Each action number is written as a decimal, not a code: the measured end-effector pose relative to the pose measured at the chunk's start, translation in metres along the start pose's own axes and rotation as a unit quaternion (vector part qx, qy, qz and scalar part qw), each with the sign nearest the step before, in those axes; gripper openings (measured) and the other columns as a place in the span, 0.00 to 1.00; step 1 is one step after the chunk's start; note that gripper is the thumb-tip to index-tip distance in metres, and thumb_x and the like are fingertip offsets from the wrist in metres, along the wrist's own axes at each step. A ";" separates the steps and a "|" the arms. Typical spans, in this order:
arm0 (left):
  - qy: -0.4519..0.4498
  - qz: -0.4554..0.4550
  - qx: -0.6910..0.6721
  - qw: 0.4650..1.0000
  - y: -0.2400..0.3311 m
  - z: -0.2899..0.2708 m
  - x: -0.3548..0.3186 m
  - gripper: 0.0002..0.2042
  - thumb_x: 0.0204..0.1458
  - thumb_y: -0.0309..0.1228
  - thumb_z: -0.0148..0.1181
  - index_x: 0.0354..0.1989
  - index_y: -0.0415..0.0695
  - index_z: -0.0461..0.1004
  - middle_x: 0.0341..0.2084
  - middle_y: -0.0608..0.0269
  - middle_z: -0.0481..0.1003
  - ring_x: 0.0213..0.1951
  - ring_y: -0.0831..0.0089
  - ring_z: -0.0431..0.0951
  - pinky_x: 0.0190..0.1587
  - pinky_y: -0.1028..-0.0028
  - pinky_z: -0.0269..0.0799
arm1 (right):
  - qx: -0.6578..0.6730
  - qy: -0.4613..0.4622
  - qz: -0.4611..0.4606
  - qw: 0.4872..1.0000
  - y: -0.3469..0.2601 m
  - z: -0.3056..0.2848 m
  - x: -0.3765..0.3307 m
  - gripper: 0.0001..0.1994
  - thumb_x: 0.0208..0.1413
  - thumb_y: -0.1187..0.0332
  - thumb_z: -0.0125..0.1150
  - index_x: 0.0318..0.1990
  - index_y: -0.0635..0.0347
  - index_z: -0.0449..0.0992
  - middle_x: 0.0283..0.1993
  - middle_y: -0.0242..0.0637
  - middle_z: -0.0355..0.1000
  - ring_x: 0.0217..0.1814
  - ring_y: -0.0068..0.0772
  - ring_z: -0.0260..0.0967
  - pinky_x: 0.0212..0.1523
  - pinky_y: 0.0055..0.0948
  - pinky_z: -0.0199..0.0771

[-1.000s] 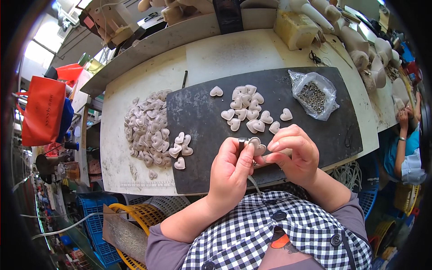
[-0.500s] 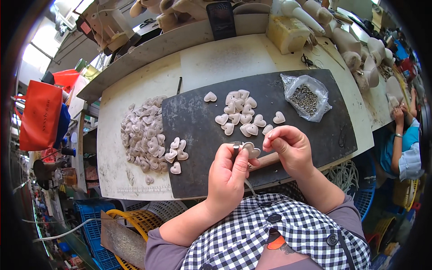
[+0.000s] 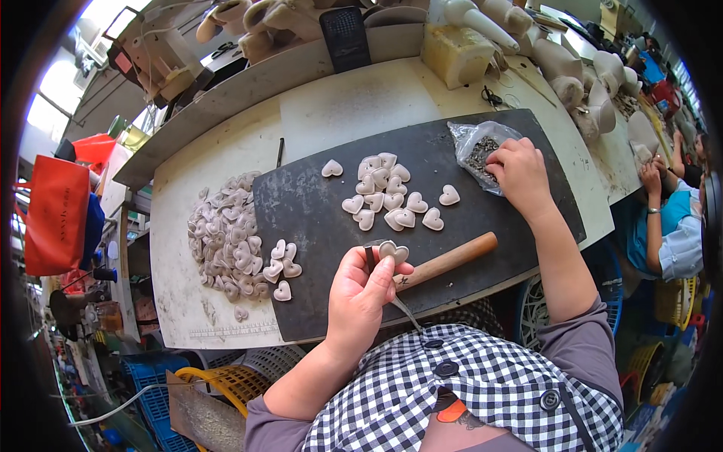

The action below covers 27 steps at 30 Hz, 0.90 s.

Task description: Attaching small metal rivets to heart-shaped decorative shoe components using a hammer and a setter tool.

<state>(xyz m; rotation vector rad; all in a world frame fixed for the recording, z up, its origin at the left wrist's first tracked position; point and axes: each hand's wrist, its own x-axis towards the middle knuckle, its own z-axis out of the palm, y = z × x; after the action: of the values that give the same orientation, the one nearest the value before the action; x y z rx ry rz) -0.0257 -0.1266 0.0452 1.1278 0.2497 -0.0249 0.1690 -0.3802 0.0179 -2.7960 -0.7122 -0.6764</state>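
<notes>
My left hand (image 3: 360, 294) is closed above the near part of the dark mat (image 3: 324, 203). Thumb and fingers pinch a pale padded heart (image 3: 394, 251), along with a short dark metal piece partly hidden by the fingers. My right hand (image 3: 521, 175) reaches to the far right, its bent fingertips among small metal bits (image 3: 480, 153) in a clear plastic bag (image 3: 465, 135). Whether a bit sits between those fingertips is hidden. Beside my left hand lies a wooden handle (image 3: 456, 258), its other end hidden behind the fingers.
Several pale hearts (image 3: 384, 184) are grouped mid-mat, with a larger heap (image 3: 226, 233) left of it. A dark pen-like rod (image 3: 280, 152) lies beyond the mat. A low board (image 3: 226, 98) edges the table's back. Another person's arm (image 3: 654, 226) shows at right.
My right hand has moved from beside the left hand to the bag, away and to the right. The left hand keeps hold of the heart. More of the wooden handle now shows.
</notes>
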 end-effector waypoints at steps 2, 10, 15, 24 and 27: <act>0.011 0.000 -0.004 1.000 0.001 -0.003 0.000 0.08 0.65 0.29 0.52 0.47 0.39 0.68 0.35 0.53 0.78 0.23 0.86 0.63 0.27 0.85 0.58 | -0.026 -0.017 -0.004 1.000 -0.003 -0.002 0.004 0.05 0.46 0.65 0.69 0.27 0.52 0.80 0.33 0.30 0.75 0.43 0.37 0.70 0.40 0.38 0.69; -0.003 -0.043 -0.051 0.998 -0.002 -0.008 0.007 0.08 0.65 0.29 0.51 0.47 0.38 0.68 0.35 0.54 0.78 0.22 0.85 0.63 0.26 0.85 0.58 | 0.045 0.012 0.032 0.998 0.007 0.003 0.001 0.03 0.51 0.69 0.64 0.32 0.55 0.79 0.32 0.37 0.76 0.38 0.42 0.72 0.43 0.41 0.71; -0.018 -0.050 -0.040 0.998 -0.006 -0.011 0.009 0.10 0.66 0.33 0.51 0.48 0.40 0.68 0.37 0.60 0.78 0.24 0.89 0.64 0.28 0.86 0.61 | 0.058 0.031 0.034 0.997 0.002 -0.001 0.002 0.03 0.52 0.71 0.63 0.32 0.59 0.76 0.33 0.40 0.74 0.40 0.44 0.71 0.43 0.41 0.72; -0.021 -0.051 -0.023 0.998 -0.006 -0.008 0.012 0.11 0.65 0.33 0.52 0.49 0.39 0.68 0.38 0.59 0.79 0.24 0.89 0.64 0.29 0.86 0.62 | 0.159 0.036 0.057 0.985 -0.007 -0.013 -0.001 0.04 0.53 0.74 0.62 0.36 0.62 0.77 0.36 0.42 0.75 0.41 0.43 0.73 0.44 0.35 0.73; -0.015 -0.047 -0.012 0.999 -0.007 -0.006 0.013 0.11 0.65 0.33 0.52 0.49 0.39 0.67 0.38 0.59 0.79 0.25 0.89 0.65 0.29 0.86 0.63 | 0.444 -0.070 0.093 0.889 -0.069 -0.044 -0.010 0.05 0.56 0.79 0.60 0.40 0.65 0.77 0.37 0.40 0.76 0.40 0.32 0.75 0.43 0.26 0.74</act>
<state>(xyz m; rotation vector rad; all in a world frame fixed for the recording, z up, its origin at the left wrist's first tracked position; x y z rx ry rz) -0.0151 -0.1225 0.0336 1.0912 0.2755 -0.1215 0.1104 -0.3371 0.0559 -2.0161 -0.5631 -0.0516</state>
